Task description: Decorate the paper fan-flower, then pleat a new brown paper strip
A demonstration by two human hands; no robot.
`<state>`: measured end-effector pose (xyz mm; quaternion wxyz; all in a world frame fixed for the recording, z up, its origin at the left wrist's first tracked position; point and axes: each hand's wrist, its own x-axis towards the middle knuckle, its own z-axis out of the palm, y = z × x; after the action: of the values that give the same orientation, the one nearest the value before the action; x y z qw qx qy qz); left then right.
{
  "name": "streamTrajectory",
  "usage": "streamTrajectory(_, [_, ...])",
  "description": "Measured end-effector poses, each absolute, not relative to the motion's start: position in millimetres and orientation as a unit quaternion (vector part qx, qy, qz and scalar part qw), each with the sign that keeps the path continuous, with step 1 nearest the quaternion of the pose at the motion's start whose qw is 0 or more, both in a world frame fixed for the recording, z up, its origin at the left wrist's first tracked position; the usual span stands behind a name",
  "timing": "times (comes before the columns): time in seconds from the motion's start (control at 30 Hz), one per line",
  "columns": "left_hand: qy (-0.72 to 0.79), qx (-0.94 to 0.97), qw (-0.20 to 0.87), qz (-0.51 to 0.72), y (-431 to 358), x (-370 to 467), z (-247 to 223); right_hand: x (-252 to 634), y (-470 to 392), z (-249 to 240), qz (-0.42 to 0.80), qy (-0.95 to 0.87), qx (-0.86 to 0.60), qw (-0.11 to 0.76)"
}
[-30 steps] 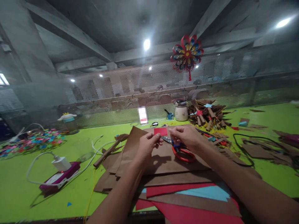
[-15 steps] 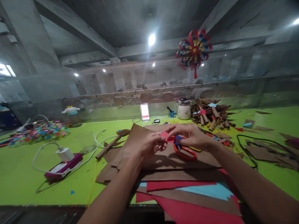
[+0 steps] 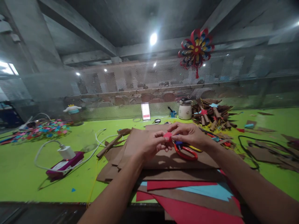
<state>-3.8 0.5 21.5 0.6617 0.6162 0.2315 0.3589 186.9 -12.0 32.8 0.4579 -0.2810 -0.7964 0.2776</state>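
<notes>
A small red paper piece [image 3: 167, 136] is pinched between my two hands, above brown paper sheets [image 3: 137, 141]. My left hand [image 3: 155, 143] grips its left side with thumb and fingers. On its right side, the fingertips of my right hand [image 3: 187, 134] close on the same piece. Scissors with red-orange handles [image 3: 187, 154] lie on the brown paper just below my right hand, their blades partly hidden. Red sheets [image 3: 182, 207] and light blue paper [image 3: 207, 189] stick out beneath the brown stack at the table's front edge.
On the green table [image 3: 93, 186], a purple power strip [image 3: 77, 160] with a charger and cable sits left. Colourful paper stars [image 3: 51, 129] lie farther back. A jar [image 3: 185, 109] and a pile of brown paper rolls [image 3: 216, 113] stand at the back right; a black cable [image 3: 244, 155] lies right.
The fingers of both hands have shifted around the red piece, which now faces the camera more fully. My right fingertips have moved slightly left, closer to my left hand. The scissors remain in place.
</notes>
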Motion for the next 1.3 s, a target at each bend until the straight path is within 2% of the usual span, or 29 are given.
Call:
streamTrajectory(0.13, [0.238, 0.629, 0.645, 0.363, -0.6, -1.3, 18.5, 184.4, -8.3, 27.8, 0.313, -0.750, -0.311, 0.493])
streamTrajectory(0.37, [0.263, 0.645, 0.619, 0.363, 0.5, 0.8, 15.6, 174.3, -15.8, 32.2, 0.324, -0.724, -0.396, 0.463])
streamTrajectory(0.67, [0.245, 0.562, 0.695, 0.375, 6.4, -1.8, 17.1, 165.8, -28.2, 46.5, 0.261, -0.717, -0.444, 0.469])
streamTrajectory(0.8, [0.269, 0.503, 0.724, 0.387, 6.9, 0.0, 14.8, 165.3, -18.7, 34.8, 0.207, -0.720, -0.424, 0.510])
streamTrajectory(0.93, [0.266, 0.518, 0.700, 0.414, 4.6, 5.9, 10.7, 165.1, -4.9, 17.1, 0.170, -0.713, -0.406, 0.546])
streamTrajectory(1.3, [0.282, 0.522, 0.676, 0.437, 2.4, 9.4, 8.8, 164.1, -0.8, 8.4, 0.155, -0.705, -0.413, 0.556])
